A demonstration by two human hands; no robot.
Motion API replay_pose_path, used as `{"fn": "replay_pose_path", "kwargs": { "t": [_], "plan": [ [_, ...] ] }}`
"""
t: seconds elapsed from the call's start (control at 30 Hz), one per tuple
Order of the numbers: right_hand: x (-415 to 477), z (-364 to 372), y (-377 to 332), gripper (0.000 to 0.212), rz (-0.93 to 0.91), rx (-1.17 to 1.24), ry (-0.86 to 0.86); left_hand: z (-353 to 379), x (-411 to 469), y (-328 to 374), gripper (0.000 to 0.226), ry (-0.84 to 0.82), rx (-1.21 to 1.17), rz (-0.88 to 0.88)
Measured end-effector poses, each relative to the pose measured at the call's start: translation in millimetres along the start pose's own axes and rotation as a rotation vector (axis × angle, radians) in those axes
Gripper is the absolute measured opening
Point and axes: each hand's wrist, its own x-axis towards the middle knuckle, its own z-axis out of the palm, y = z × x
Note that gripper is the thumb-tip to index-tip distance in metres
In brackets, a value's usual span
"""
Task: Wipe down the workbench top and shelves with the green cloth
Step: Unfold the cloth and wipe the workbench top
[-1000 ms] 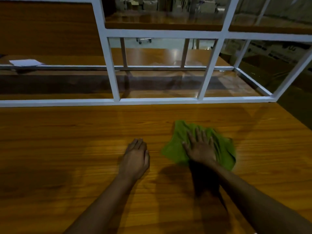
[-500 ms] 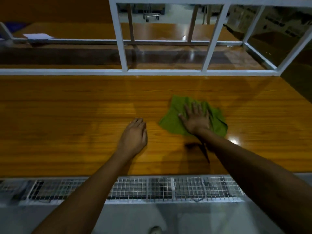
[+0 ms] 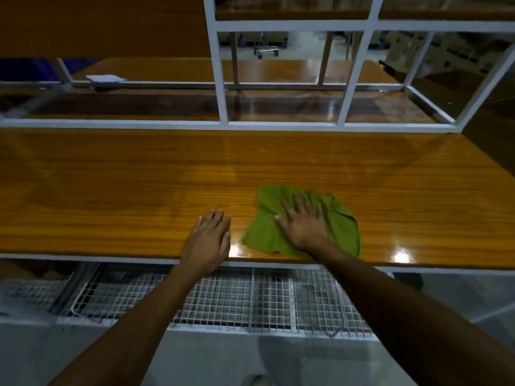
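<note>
While the right hand [image 3: 302,227] is pressing flat, fingers spread, on the green cloth [image 3: 264,232] near the workbench top's [image 3: 111,190] front edge, the top-wiping step is seemingly under way; the left hand [image 3: 209,238] is resting flat and empty just beside it (probably bracing); the next sweep is likely calling for steady downward pressure; the shelves [image 3: 278,107] are probably coming later.

The view was dim and warm-toned. The glossy workbench top [image 3: 111,190] threw back hard white glare spots along its near edge, a small one beside my left hand [image 3: 207,240] and a bigger one far to the right. A softer sheen lay on the shelf [image 3: 306,107] behind. My forearms looked nearly black low in the view. The room beyond the white frame [image 3: 220,79] was brighter, washed out and soft. The frame's bars splayed outward toward the edges, and fine detail was smeared.
</note>
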Motion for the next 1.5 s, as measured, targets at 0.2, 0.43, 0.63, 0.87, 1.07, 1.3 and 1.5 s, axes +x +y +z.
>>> {"fn": "replay_pose_path", "kwargs": {
  "t": [0.2,0.43,0.63,0.87,1.07,1.3,1.5],
  "plan": [
    [-50.8,12.7,-50.6,0.07,-0.054,0.004,0.036,1.2,-5.6,0.4,0.069,0.058,-0.015,-0.095],
    [14.9,9.4,-101.7,0.101,-0.236,0.03,-0.038,-5.2,0.1,-11.7,0.046,0.158,-0.214,-0.109],
    [14.8,10.4,-89.3,0.078,-0.077,0.02,0.004,-20.2,13.7,-41.6,0.041,0.107,-0.119,0.064],
    [42.1,10.1,-141.3,0.092,-0.231,0.022,-0.01,-10.0,18.4,-50.6,0.054,0.107,-0.118,-0.157],
    [81.8,3.6,-98.5,0.076,-0.059,0.01,0.013,-10.1,24.6,-50.9,0.057,0.098,-0.023,-0.135],
    [84.3,5.0,-105.9,0.094,-0.105,-0.03,0.014,-7.3,84.9,-60.0,0.052,0.028,-0.006,-0.033],
    [166.7,-4.9,-90.1,0.076,0.038,0.024,0.017,-10.3,142.1,-84.5,0.061,-0.04,-0.051,-0.002]
  ]
}}
